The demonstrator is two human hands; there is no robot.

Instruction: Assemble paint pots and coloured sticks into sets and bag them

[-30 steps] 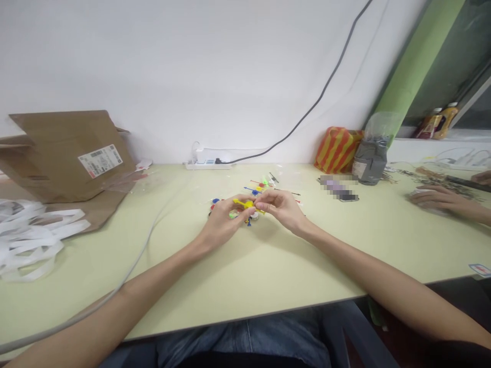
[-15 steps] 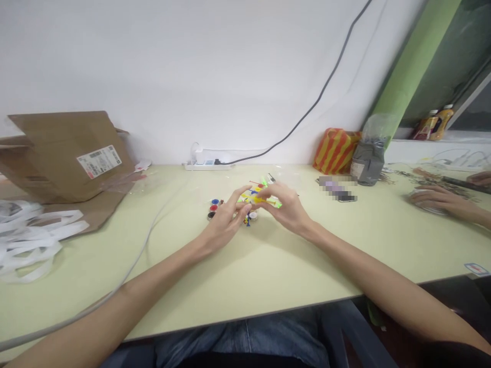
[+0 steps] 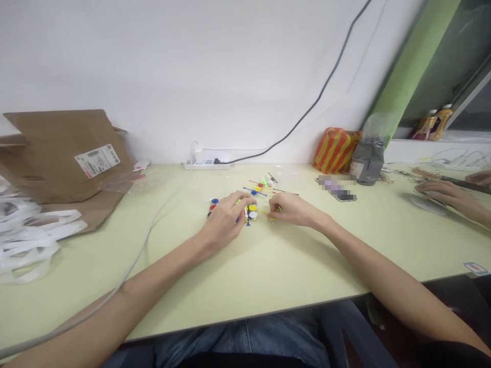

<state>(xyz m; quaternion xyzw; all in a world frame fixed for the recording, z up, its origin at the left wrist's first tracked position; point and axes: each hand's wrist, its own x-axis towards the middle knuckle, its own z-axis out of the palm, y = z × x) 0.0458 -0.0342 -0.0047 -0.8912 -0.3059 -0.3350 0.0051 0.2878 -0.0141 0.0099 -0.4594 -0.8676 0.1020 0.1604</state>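
My left hand (image 3: 226,217) lies palm down over small coloured discs, its fingers loosely bent and apart; they hide part of the pile. A blue disc (image 3: 215,201) and a red disc (image 3: 213,207) show at its left. Beside its fingertips are a yellow disc (image 3: 252,208), a white disc (image 3: 253,216) and a small blue arrow (image 3: 248,221). To the right, my right hand (image 3: 289,208) is closed in a pinch around a thin yellow arrow (image 3: 262,210), with bits of green and yellow at its fingers. Beyond both hands lies a long blue arrow with a disc (image 3: 253,192).
More coloured arrows (image 3: 264,182) lie behind the hands. A cardboard box (image 3: 65,153) and white straps (image 3: 30,235) occupy the left, with a grey cable (image 3: 146,240) nearby. Rightward are a phone (image 3: 339,189), a striped bag (image 3: 333,151) and another person's hand (image 3: 441,191) on a mouse.
My hands were close together over the pieces and have moved apart. The left hand settled lower on the discs; the right hand drew down toward me, uncovering the long blue arrow.
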